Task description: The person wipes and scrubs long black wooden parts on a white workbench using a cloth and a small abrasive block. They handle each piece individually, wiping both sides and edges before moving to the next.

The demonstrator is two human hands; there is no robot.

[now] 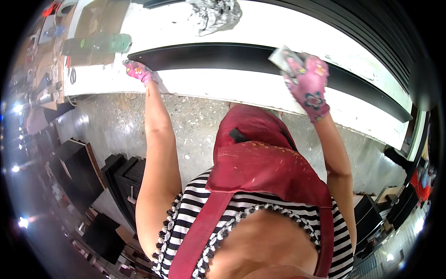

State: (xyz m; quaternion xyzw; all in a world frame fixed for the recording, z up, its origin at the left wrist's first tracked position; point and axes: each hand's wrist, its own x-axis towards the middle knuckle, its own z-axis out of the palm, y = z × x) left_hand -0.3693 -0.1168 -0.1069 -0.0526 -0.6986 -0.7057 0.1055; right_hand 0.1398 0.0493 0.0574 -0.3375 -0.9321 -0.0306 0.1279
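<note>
A long, narrow black board [209, 56] lies lengthwise on a white worktable [200, 86]. My left hand [139, 71], in a pink flowered glove, grips the board at its left end corner. In a matching glove, my right hand [310, 86] is over the right half of the board. It is closed around a pale, flat folded piece [279, 59], which lies against the board's face; whether it is cloth or sanding paper I cannot tell. My fingers partly cover this piece.
A crumpled grey-white cloth or wrap [213, 16] sits at the table's far side. A greenish clear bottle [100, 44] lies at the left. Stacked dark strips [353, 28] line the far right. Black panels [76, 172] stand on the floor behind me at the left.
</note>
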